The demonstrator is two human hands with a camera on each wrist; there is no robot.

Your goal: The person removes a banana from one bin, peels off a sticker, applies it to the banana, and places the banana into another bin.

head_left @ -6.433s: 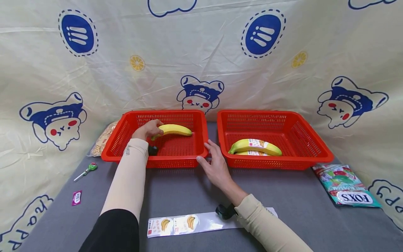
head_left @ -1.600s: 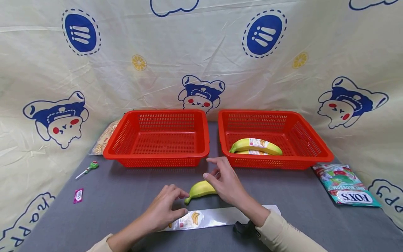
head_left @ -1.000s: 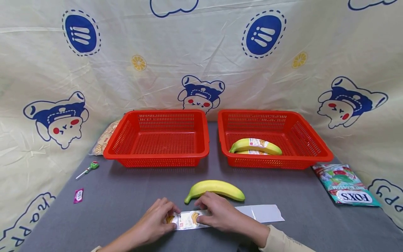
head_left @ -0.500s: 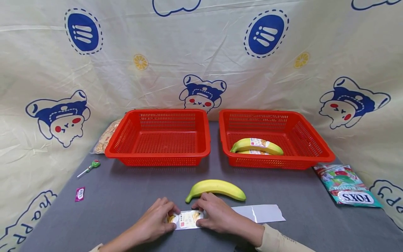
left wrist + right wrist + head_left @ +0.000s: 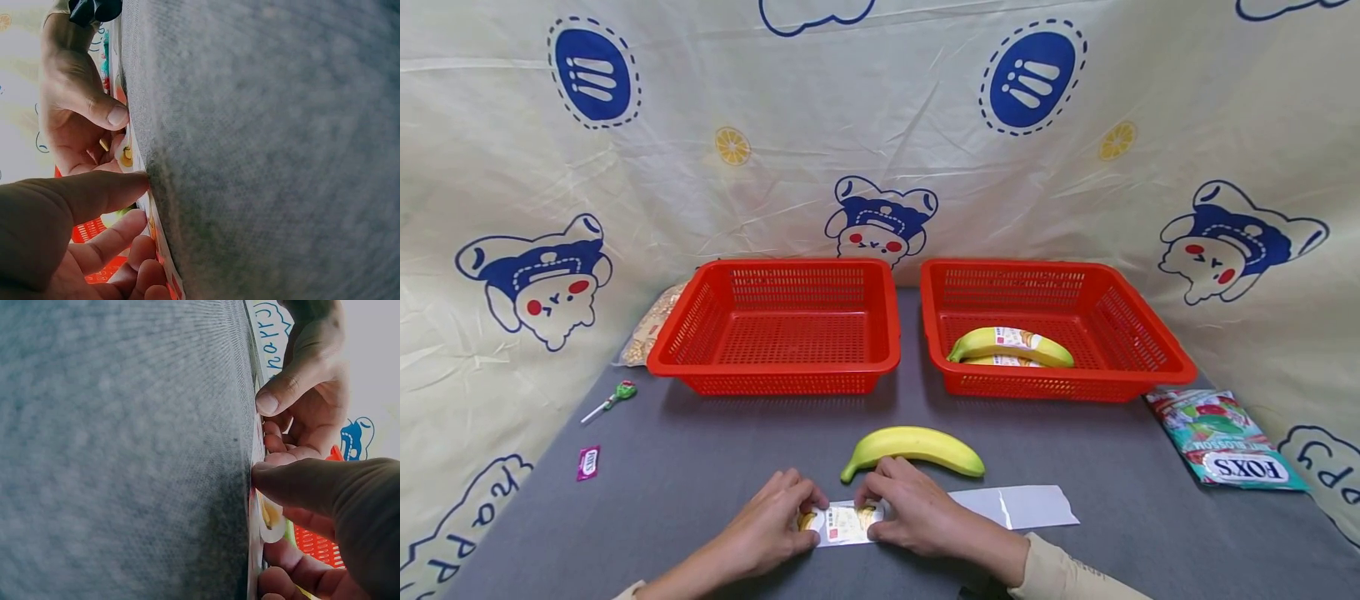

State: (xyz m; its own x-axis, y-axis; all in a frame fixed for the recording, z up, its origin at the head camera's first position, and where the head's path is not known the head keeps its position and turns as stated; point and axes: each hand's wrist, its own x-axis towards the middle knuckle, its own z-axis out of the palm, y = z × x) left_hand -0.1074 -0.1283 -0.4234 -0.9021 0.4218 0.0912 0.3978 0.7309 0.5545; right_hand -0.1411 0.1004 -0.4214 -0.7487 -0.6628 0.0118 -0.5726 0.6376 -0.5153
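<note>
A white strip of banana-picture stickers (image 5: pixel 1037 507) lies on the grey table in front of me. My left hand (image 5: pixel 773 518) holds its left end, thumb at the near edge and fingers at the far edge. My right hand (image 5: pixel 917 515) pinches the right end of a sticker (image 5: pixel 842 523) between thumb and fingers. In the right wrist view, that sticker's rounded end (image 5: pixel 271 520) stands up beside the thumb (image 5: pixel 294 484). Just behind the right hand lies an unlabelled banana (image 5: pixel 917 445), stem to the left. The right hand covers the middle of the strip.
Two red baskets stand behind: the left one (image 5: pixel 775 368) bare inside, the right one (image 5: pixel 1120 387) holding labelled bananas (image 5: pixel 1011 343). A lollipop (image 5: pixel 617 396) and a small pink packet (image 5: pixel 588 463) lie left. A FOX'S bag (image 5: pixel 1228 442) lies right, a bag of grains (image 5: pixel 651 329) far left.
The banana has come out of the left basket onto the table. Both hands have moved down to the sticker strip; over the last half second they hardly move.
</note>
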